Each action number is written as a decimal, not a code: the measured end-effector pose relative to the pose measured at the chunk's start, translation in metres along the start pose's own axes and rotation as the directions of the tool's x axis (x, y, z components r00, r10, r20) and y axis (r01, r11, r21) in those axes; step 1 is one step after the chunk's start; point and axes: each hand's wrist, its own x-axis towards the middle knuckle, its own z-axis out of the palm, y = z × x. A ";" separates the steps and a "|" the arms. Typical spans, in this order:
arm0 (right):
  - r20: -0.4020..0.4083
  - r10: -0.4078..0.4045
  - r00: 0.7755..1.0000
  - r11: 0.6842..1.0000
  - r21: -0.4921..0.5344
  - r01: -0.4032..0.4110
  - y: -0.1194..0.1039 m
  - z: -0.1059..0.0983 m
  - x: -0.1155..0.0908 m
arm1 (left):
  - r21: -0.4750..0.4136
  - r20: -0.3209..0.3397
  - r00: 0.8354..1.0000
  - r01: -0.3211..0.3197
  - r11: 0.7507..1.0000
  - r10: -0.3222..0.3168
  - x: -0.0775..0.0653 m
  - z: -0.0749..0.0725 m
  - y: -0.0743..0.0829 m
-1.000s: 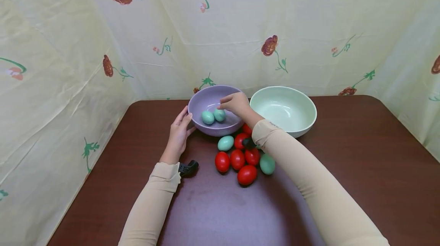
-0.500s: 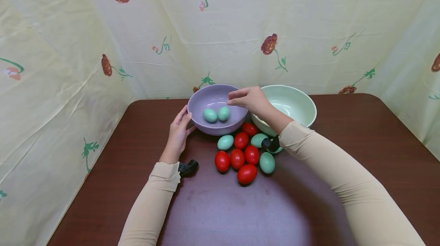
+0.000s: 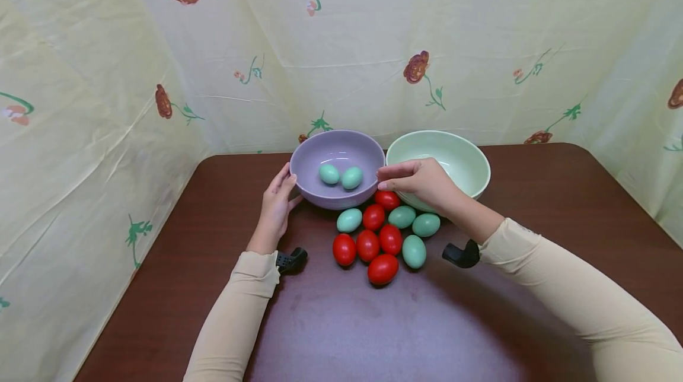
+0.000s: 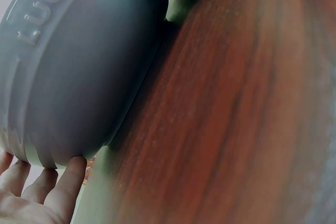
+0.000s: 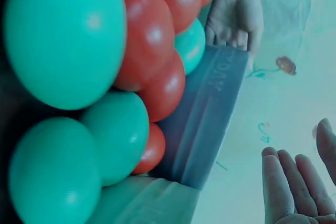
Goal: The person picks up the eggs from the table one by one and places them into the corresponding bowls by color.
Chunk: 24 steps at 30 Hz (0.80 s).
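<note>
The right hand (image 3: 424, 183) has drawn back rightward from the purple bowl (image 3: 341, 146).

Soft, even light fills the head view, which is fairly sharp; pale glare spreads over the counter (image 3: 320, 334) toward its near edge, and the right sleeve (image 3: 560, 287) throws a blurred shadow toward the near right corner. Small highlights glint inside the purple bowl (image 3: 331, 197). The left wrist view is dimmer and hazy, the bowl's side shaded, the wood grain smeared. The right wrist view carries a teal cast, with bright spots on the green eggs (image 5: 63, 40) and red eggs (image 5: 147, 40).
</note>
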 end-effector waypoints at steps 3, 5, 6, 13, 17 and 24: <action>0.009 0.002 1.000 1.000 0.003 -0.002 0.005 -0.001 -0.010 | 0.002 -0.003 1.000 0.002 1.000 -0.002 0.000 -0.001 0.000; 0.018 0.002 1.000 1.000 0.006 -0.002 0.009 -0.002 -0.016 | 0.003 -0.005 1.000 0.003 1.000 -0.003 0.000 -0.001 0.000; 0.020 0.003 1.000 1.000 0.002 -0.003 0.011 -0.002 -0.019 | 0.003 -0.006 1.000 0.003 1.000 -0.003 0.000 -0.001 0.000; 0.014 0.028 1.000 0.999 -0.045 -0.028 0.020 -0.003 -0.036 | -0.003 0.005 1.000 -0.002 1.000 0.002 0.002 0.000 0.000; 0.008 0.024 1.000 0.997 -0.070 -0.023 0.026 -0.004 -0.047 | -0.007 0.006 1.000 -0.002 1.000 0.002 0.002 0.000 0.000; 0.010 0.026 1.000 0.999 -0.030 -0.026 0.038 -0.001 -0.062 | -0.005 0.002 1.000 -0.004 1.000 0.004 0.002 0.001 0.000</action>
